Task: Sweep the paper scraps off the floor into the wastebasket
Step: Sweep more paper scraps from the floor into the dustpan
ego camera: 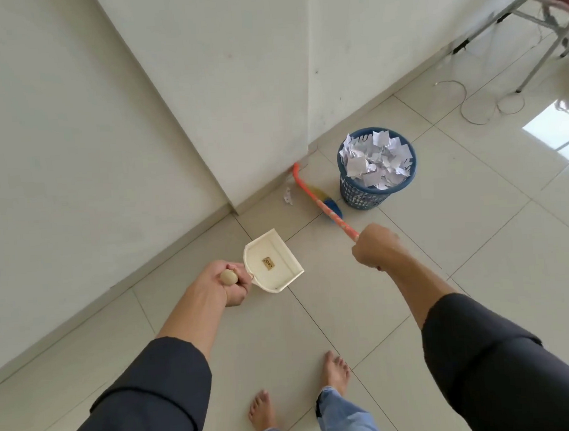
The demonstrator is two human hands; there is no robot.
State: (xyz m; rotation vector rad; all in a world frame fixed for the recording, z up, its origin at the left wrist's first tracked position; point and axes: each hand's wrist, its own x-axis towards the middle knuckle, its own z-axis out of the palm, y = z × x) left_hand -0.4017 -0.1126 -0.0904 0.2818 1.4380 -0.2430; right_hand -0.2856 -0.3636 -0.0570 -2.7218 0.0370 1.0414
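Head view, looking down: the left hand point(231, 283) is curled tight round the rounded end of a cream dustpan point(274, 262), whose pan is empty and tilted up off the tiled floor point(477, 223). The right hand point(376, 245) is a closed fist round the orange handle of a broom point(324, 199); the broom slants away to the foot of the wall point(202, 87), its blue and yellow bristles just beside the wastebasket point(363, 195). The blue wastebasket stands near the wall corner, heaped to the rim with white paper scraps point(374, 161). One loose scrap point(287, 195) lies on the floor left of the broom, close to the wall's base. Open tiles stretch to the right of the basket and toward the bare feet point(334, 370). Metal chair legs point(539, 53) and a thin cord point(479, 106) occupy the far right corner.
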